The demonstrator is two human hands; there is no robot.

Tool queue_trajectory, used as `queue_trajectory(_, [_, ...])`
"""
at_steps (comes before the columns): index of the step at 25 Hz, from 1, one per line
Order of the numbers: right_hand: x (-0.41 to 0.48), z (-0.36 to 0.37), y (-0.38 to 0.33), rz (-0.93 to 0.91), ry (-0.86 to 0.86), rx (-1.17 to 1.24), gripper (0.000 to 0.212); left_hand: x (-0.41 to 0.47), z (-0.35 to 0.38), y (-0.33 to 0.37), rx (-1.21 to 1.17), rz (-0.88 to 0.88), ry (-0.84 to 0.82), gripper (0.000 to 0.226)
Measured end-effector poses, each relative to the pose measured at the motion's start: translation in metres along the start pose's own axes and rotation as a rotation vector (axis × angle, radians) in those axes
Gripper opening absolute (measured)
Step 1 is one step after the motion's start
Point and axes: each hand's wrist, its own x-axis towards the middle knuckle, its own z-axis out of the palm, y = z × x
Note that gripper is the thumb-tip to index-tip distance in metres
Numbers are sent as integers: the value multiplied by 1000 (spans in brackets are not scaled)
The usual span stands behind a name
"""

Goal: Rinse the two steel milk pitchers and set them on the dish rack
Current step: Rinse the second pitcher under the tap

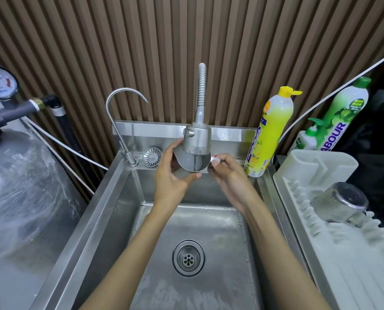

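I hold a steel milk pitcher [192, 162] right under the spray head of the flexible tap [197, 139], above the back of the sink. My left hand [172, 177] wraps its body from the left and below. My right hand [225, 173] pinches its handle on the right side. The pitcher's mouth faces up towards the spray head; I cannot tell whether water is running. A second steel pitcher [340, 203] lies upside down on the white dish rack [334, 247] at the right.
The steel sink [110, 211] has a round drain [188, 257] at its middle. A thin gooseneck tap [121, 121] and a loose strainer [151, 157] sit at the back left. Yellow [269, 135] and green [340, 117] detergent bottles stand at the back right. A wrapped tank [23, 193] is at left.
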Motion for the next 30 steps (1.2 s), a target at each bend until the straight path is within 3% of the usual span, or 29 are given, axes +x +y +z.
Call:
queue_trajectory(3, [1,7,14,84,-100,182,19,-7,-10,5,288,143,45,77])
queue_trajectory(8, [-14,4,9,99,21,-229,14,-26,-12,5,456,-79,137,65])
queue_trajectory(12, [-24,-3,-18,23,194,-731,22,-28,-7,1,102,-369,-25,43])
queue_trajectory(14, [-30,-1,-33,-67,254,-998,20,-26,-5,-7,-132,-439,-176,51])
queue_trajectory(16, [-35,0,-41,-160,281,-1109,17,-24,1,-12,-245,-410,-247,58])
queue_trajectory(18, [-33,-2,-40,-196,257,-1015,13,-17,6,-15,-267,-328,-209,59])
queue_trajectory(21, [-21,-7,-26,-158,154,-599,18,-4,6,-12,-261,-212,-105,69])
queue_trajectory(26, [0,1,3,-37,-29,-70,15,2,-12,5,207,123,-15,75])
queue_trajectory(28, [-1,6,10,2,-27,-31,14,0,-19,11,370,172,24,72])
queue_trajectory(30, [-5,9,10,12,21,-123,15,-4,-23,11,460,114,63,64])
